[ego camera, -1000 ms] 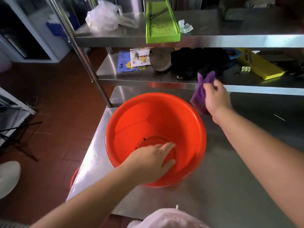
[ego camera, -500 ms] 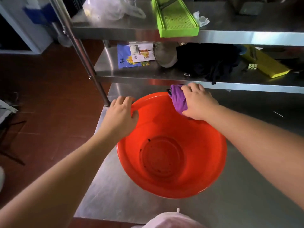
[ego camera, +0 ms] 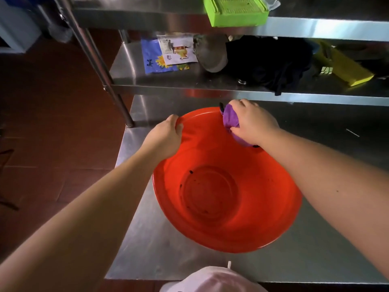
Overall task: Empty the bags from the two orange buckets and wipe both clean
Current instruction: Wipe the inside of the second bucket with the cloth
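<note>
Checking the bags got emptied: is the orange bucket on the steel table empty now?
Empty of bags: the round orange plastic bucket holds only dark specks on its bottom, plus the purple cloth against its far wall.

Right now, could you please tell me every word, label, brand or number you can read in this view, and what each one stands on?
No text here can be read with certainty.
Blue packet on the middle shelf: dark characters beside a sunflower picture, too blurred to read.
White packet overlapping it: a red-and-yellow label and small print, too small to read.
Orange bucket, purple cloth, green tray, yellow tray: no lettering visible.
</note>
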Available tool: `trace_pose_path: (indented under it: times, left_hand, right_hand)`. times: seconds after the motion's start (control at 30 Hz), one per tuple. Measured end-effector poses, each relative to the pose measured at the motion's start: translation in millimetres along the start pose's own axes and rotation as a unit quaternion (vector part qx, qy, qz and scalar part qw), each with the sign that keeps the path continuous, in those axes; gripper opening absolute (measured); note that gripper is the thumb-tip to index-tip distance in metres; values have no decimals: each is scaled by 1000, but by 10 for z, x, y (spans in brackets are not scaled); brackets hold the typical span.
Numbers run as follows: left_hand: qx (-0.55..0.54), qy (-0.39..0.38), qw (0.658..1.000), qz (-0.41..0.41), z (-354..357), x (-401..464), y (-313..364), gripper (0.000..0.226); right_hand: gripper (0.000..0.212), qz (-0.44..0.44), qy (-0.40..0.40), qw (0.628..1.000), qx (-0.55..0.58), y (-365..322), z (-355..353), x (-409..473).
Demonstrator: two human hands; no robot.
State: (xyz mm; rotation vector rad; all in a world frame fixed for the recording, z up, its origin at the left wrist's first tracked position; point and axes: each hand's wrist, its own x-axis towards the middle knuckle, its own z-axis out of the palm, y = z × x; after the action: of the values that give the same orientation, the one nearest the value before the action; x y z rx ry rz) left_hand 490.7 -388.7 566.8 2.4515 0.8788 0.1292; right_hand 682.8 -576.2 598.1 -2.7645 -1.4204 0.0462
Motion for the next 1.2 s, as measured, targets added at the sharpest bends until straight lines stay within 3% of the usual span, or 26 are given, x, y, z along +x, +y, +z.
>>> trace_pose_path:
  times: [0.33, 0.43, 0.6, 0.7, 0.83, 0.93, 1.03, 1.2]
  left_hand:
    - [-6, 12, 1000, -14, 34, -110, 86, 33]
    - [-2, 10, 1000, -20, 31, -153, 124, 26]
    - [-12, 12, 1000, -20, 65, -321, 119, 26]
    - [63, 3, 998, -6, -12, -364, 75, 30]
    - [104, -47, 989, 97, -189, -242, 89, 70]
    - [72, -67, 983, 157, -150, -165, 107, 68]
    - [3, -55, 993, 105, -87, -96, 83, 65]
    - [-3, -25, 996, 89, -24, -126, 45, 62]
  right_hand:
    - [73, 265, -16, 963, 35, 269, 70, -1113]
    - [68, 297, -22, 954, 22, 228, 88, -1237]
    - [70, 272, -21, 962, 25, 277, -5, -1088]
    - [76, 234, -17, 972, 15, 315, 19, -973]
    - [78, 145, -8, 989, -12, 330, 12, -753]
    - [81, 86, -11, 996, -17, 306, 17, -586]
    - [83, 75, -8, 997, -15, 307, 41, -523]
    - [82, 112, 0, 992, 55, 391, 40, -632]
